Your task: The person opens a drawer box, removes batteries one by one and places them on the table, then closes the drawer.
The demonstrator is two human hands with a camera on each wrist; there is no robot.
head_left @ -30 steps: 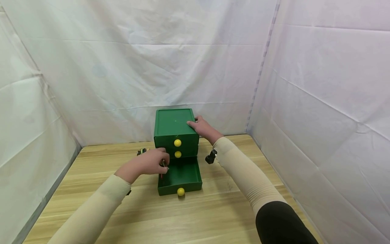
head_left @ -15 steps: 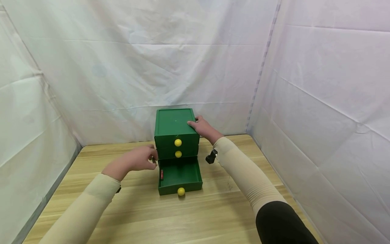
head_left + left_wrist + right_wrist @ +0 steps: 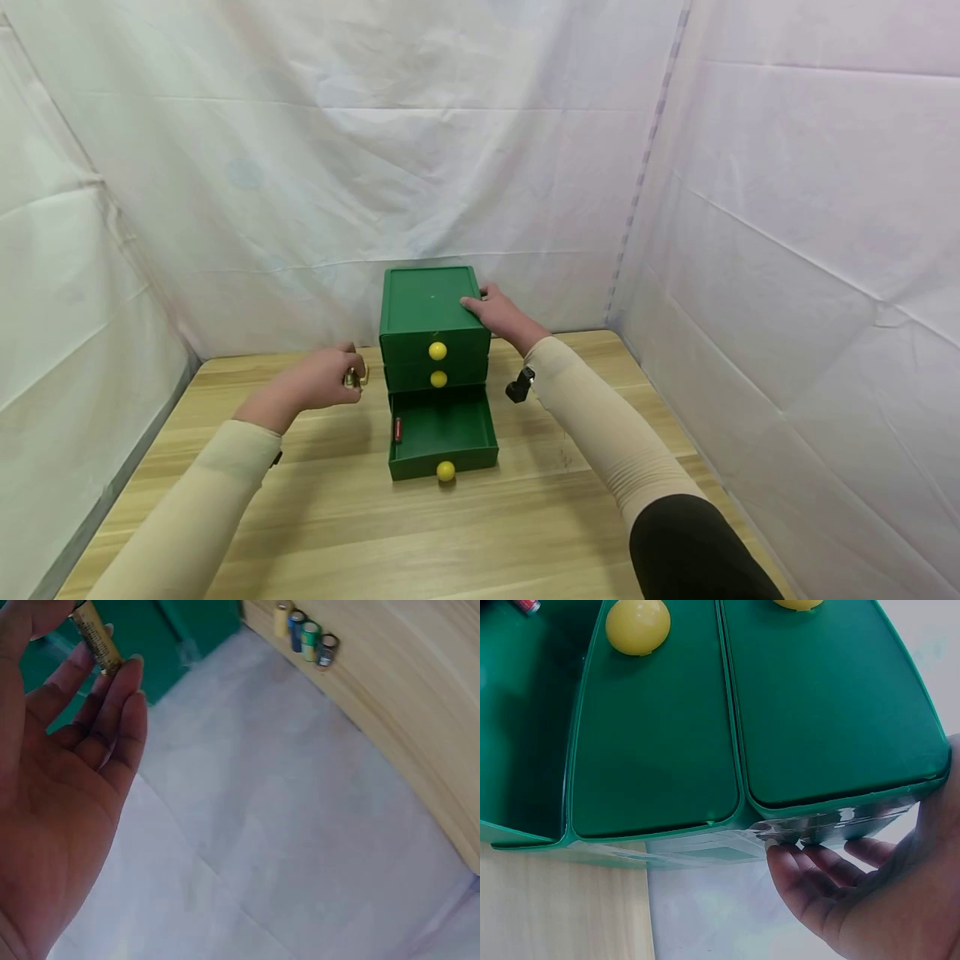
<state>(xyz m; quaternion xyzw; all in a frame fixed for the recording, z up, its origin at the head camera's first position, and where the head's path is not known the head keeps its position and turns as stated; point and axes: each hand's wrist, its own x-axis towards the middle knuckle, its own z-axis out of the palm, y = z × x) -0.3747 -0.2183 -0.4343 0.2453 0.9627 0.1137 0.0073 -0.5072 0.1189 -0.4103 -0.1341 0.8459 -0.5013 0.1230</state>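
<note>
My left hand is left of the green drawer cabinet, above the table's back part. Between thumb and fingertips it pinches a gold battery, clearest in the left wrist view. Near that hand, several batteries stand upright in a row on the table; in the head view the hand mostly covers them. A red battery lies along the left side of the pulled-out bottom drawer. My right hand holds the cabinet's upper right side, thumb over the top edge and fingers against the side wall.
The two upper drawers are pushed in, each with a yellow knob. Another yellow knob is on the bottom drawer's front. White cloth hangs behind the wooden table and along its sides.
My left hand has moved from over the open drawer leftward and back toward the row of batteries, carrying the battery. The red battery is now uncovered. My right hand stays put.
</note>
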